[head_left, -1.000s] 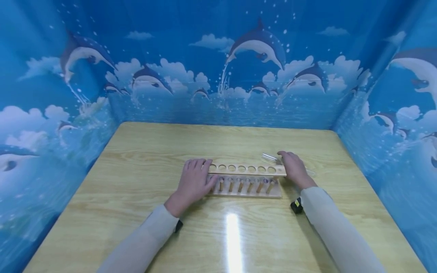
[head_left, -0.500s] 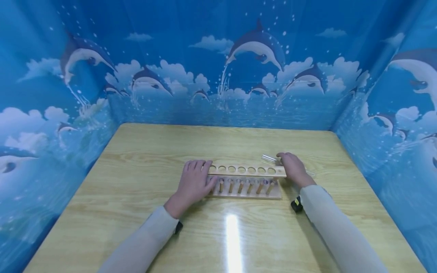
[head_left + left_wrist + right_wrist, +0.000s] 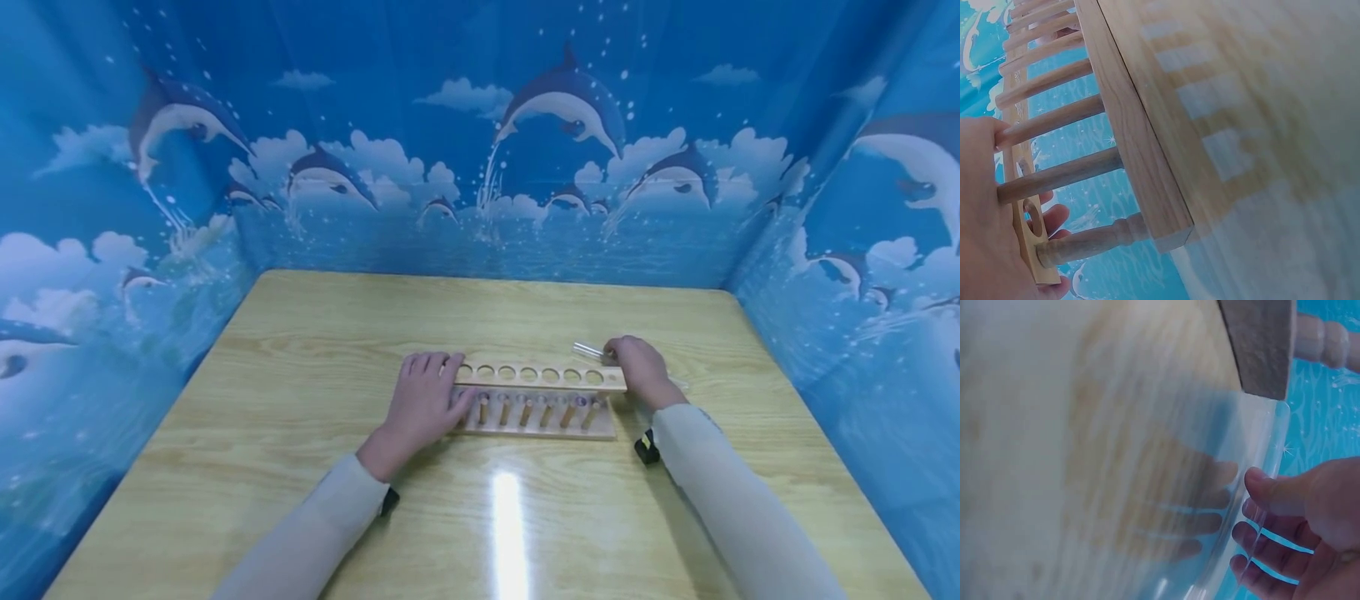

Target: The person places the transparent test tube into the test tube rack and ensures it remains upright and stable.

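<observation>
Only a tiny shift is happening over this last half second: the fingers of the right hand (image 3: 637, 371) are now covering a little more of the clear, slender glass tube (image 3: 587, 350), while the long, pale-wood test-tube rack (image 3: 534, 386) is keeping its place. For the work in hand, that seems to be meaning that the grip on the tube is being settled while the rack is being steadied.

The tube is lying slantwise just beside the rack's right end, and it's showing on both sides of the hand. The rack itself is standing upright on the light wood-grained worktop (image 3: 315, 375), its top strip carrying a row of round holes and its slim wooden pegs (image 3: 527, 412) rising from the base.

Now the hands! The right is reaching forward past the rack's end, thumb on one side and bent fingers on the other, closing down to the tube's width and pinching it. Whether the tube is lifting off the surface at all, I'm not able to tell. Over at the rack's left end, the left hand (image 3: 420, 396) is bending round the top strip, thumb staying in front, fingertips showing beyond, gripping wood.
</observation>
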Action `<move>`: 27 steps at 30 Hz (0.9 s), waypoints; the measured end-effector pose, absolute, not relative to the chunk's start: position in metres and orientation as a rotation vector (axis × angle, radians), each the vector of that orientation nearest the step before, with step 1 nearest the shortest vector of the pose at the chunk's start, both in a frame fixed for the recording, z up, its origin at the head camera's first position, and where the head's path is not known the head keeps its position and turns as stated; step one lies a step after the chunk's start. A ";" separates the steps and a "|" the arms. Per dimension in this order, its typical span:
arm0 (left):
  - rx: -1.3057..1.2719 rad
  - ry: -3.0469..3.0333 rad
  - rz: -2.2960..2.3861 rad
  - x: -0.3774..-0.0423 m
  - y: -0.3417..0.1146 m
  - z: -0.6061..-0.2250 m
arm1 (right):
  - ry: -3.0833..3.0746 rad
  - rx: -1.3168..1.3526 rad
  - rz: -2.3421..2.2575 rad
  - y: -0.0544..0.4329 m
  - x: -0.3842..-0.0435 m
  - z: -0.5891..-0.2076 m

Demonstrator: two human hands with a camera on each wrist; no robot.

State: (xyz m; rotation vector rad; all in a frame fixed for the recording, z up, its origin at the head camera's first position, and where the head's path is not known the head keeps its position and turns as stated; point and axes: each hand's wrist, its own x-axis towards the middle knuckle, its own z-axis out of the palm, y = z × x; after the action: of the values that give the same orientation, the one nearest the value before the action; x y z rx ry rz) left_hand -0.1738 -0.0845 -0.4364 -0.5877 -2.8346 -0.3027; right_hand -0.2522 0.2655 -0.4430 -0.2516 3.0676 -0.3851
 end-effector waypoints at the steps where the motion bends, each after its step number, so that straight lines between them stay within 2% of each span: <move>1: -0.587 -2.833 -0.304 -0.174 -0.084 -0.436 | 3.072 -0.249 -0.395 0.266 -0.252 -0.443; 27: -0.572 -2.849 -0.313 -0.175 -0.084 -0.437 | 3.092 -0.250 -0.255 0.260 -0.255 -0.441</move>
State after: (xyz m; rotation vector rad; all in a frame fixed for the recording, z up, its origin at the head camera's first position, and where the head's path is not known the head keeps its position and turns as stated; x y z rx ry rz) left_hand -0.1749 -0.0835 -0.4366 -0.5723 -2.8490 -0.3127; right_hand -0.2553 0.2597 -0.4409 -0.2496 3.0924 -0.2548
